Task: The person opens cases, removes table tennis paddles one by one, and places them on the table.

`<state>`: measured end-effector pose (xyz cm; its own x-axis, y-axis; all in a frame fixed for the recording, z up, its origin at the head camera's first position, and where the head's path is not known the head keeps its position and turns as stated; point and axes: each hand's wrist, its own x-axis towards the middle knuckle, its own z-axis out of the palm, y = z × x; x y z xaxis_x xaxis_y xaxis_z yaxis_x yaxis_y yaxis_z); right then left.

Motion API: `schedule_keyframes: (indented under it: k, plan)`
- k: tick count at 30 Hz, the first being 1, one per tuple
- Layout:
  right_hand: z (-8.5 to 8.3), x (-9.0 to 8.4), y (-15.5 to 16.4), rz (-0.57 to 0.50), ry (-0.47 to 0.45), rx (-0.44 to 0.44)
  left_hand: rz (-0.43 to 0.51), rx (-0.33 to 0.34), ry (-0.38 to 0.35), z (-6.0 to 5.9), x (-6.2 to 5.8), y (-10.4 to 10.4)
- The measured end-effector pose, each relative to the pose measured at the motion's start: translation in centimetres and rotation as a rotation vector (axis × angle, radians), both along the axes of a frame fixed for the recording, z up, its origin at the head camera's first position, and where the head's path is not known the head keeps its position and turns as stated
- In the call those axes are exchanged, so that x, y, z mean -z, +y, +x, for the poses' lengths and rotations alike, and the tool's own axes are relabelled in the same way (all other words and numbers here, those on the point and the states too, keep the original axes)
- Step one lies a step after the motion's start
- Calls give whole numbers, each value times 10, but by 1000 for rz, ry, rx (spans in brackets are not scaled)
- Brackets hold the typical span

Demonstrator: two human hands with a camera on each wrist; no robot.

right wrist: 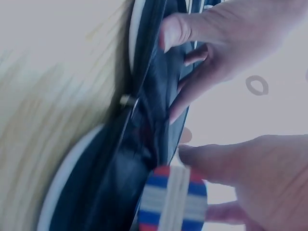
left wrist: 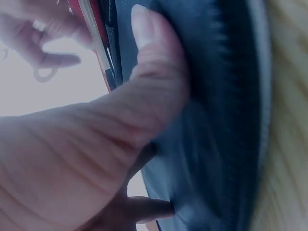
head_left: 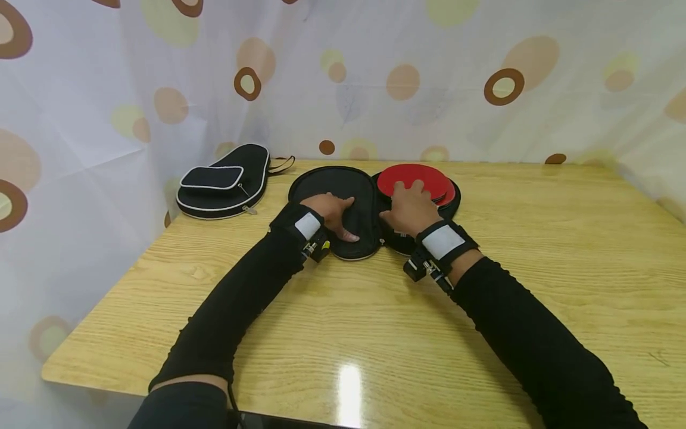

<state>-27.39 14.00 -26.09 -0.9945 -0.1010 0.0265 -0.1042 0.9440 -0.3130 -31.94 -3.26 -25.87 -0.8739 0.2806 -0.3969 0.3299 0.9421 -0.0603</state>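
A black zip case (head_left: 332,179) lies opened flat, its two rounded halves side by side. My left hand (head_left: 332,213) rests on the left half, thumb and fingers spread on the fabric; the left wrist view shows the thumb (left wrist: 154,43) lying along it near the zip edge. Red table tennis paddles (head_left: 409,174), stacked, lie on the right half. Over them is my right hand (head_left: 411,210), fingers loosely bent with the tips at the red rubber and the thumb out to the left. In the right wrist view a striped handle (right wrist: 173,199) points toward the camera below this hand.
A second black case (head_left: 236,173) with white piping, a front pocket and a wrist loop lies at the back left of the wooden table (head_left: 536,238). Behind the table hangs a patterned curtain (head_left: 343,77).
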Motion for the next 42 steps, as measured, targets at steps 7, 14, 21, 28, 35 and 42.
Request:
schedule_keyframes:
  k: [7, 14, 21, 28, 35, 42]
  plan:
    - [2, -5, 14, 44, -107, 25, -10, -27, -39, 0, -2, 4]
    - [-4, -3, 26, 11, -77, -8, -9, -39, -60, -2, -3, 6]
    - [-4, -3, 41, -54, -16, -35, -8, -47, -57, -1, -5, 7]
    - [-1, -1, 48, -75, -4, -41, -8, -42, -50, 0, -5, 5]
    - [-2, 2, 59, -94, 48, -49, -18, -36, -51, -3, -4, 6]
    - [-2, -2, 82, -109, 83, -33, -32, -39, -60, -2, -5, 7]
